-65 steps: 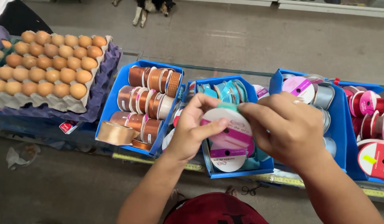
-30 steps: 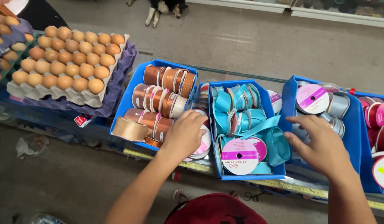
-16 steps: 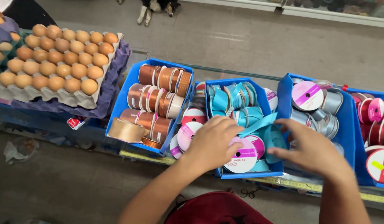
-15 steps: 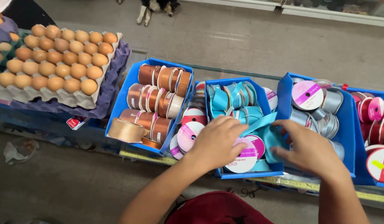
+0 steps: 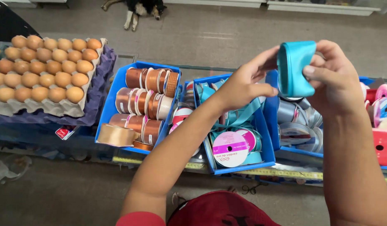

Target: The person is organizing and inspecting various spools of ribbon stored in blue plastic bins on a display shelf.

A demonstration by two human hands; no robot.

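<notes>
Two bare hands are raised over a row of blue bins, seen from above by a camera on the person's head. Far left, a grey tray of brown eggs [image 5: 45,67] rests on a purple tray [image 5: 102,90] of the same kind. Next comes a blue bin of copper and bronze ribbon spools [image 5: 145,102], standing on edge in rows, with one gold-tan spool [image 5: 114,134] lying across its near left corner. Beside it is the middle blue bin [image 5: 239,167], holding pale blue ribbon spools and a flat spool with a pink round label [image 5: 230,149] near its front edge.

Above that bin, the left hand [image 5: 242,81] reaches up and right, its thumb and fingers closed on the left edge of a turquoise ribbon roll [image 5: 294,69]. The roll is in the air between both hands, above the gap between the middle bin and a blue bin of silver-grey spools [image 5: 294,121]. The right hand [image 5: 335,77] grips the roll from the right, thumb pressed across its front face and fingers curled behind it. Far right, partly cut off, are pink and red spools [image 5: 381,113]. A yellow measuring tape [image 5: 285,172] runs along the counter's front edge. At the top, a black and white dog [image 5: 139,8] lies on the grey floor.
</notes>
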